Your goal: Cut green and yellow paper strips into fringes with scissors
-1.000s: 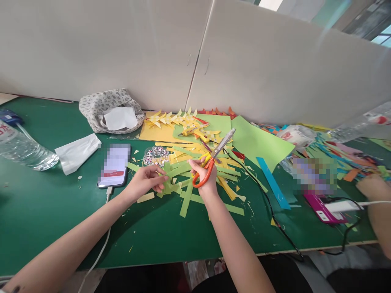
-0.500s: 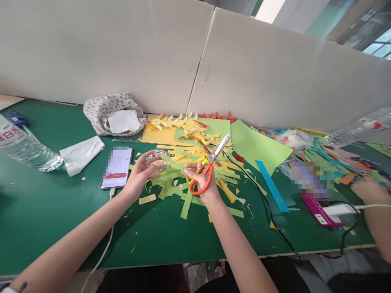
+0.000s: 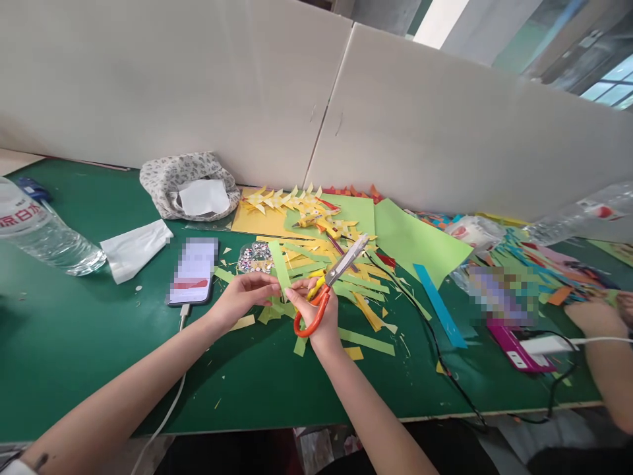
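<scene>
My right hand (image 3: 319,316) is closed around scissors (image 3: 341,264) with orange and yellow handles, their blades pointing up and to the right. Its thumb and fingertips also pinch the lower end of a light green paper strip (image 3: 281,260). At the strip's left edge, my left hand (image 3: 247,300) has its fingers curled together, with the fingertips on the paper. Cut green and yellow strips (image 3: 363,340) lie in a heap under and behind both hands. A clear tray of shiny round gems (image 3: 256,257) sits just beyond my left hand.
A yellow glue gun (image 3: 319,224) lies behind the heap, near green sheets (image 3: 420,241). Its black cable (image 3: 430,330) runs to a magenta power strip (image 3: 519,349). A charging phone (image 3: 192,270), a water bottle (image 3: 49,231) and a cloth bag (image 3: 163,181) stand left. Another person's hand (image 3: 596,320) is at right.
My hands have come together at the green strip, which now stands up between them. The left fingers, spread before, have closed in. The scissors stay in my right hand, shifted slightly down.
</scene>
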Demonstrator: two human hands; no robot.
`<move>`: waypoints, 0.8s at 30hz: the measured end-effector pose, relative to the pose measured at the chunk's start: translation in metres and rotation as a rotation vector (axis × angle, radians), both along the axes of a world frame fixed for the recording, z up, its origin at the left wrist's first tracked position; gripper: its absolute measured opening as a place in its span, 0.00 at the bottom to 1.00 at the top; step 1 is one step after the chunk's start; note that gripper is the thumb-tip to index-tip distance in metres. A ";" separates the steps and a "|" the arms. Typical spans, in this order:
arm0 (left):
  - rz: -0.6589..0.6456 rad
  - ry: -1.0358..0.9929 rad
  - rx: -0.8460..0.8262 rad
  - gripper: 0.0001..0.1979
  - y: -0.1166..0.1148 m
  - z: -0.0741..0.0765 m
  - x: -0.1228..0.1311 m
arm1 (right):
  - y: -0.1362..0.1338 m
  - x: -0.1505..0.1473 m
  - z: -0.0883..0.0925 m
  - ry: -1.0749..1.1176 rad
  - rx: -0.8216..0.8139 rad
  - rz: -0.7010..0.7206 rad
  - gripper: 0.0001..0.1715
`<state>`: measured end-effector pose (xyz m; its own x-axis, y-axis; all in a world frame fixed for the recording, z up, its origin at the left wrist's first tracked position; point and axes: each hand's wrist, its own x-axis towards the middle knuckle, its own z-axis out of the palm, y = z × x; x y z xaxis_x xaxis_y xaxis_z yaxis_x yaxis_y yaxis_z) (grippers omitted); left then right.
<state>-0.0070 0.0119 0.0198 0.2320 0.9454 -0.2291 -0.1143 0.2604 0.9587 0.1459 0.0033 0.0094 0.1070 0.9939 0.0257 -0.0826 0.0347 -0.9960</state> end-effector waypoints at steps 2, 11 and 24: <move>-0.008 -0.012 -0.013 0.11 0.001 -0.001 -0.001 | 0.001 0.000 -0.003 -0.016 -0.011 -0.021 0.22; 0.094 -0.028 0.021 0.11 0.003 -0.009 0.002 | 0.003 -0.004 -0.010 -0.048 -0.046 0.012 0.22; 0.172 -0.078 0.015 0.11 0.006 -0.009 0.001 | 0.003 -0.002 -0.004 -0.194 -0.028 0.113 0.16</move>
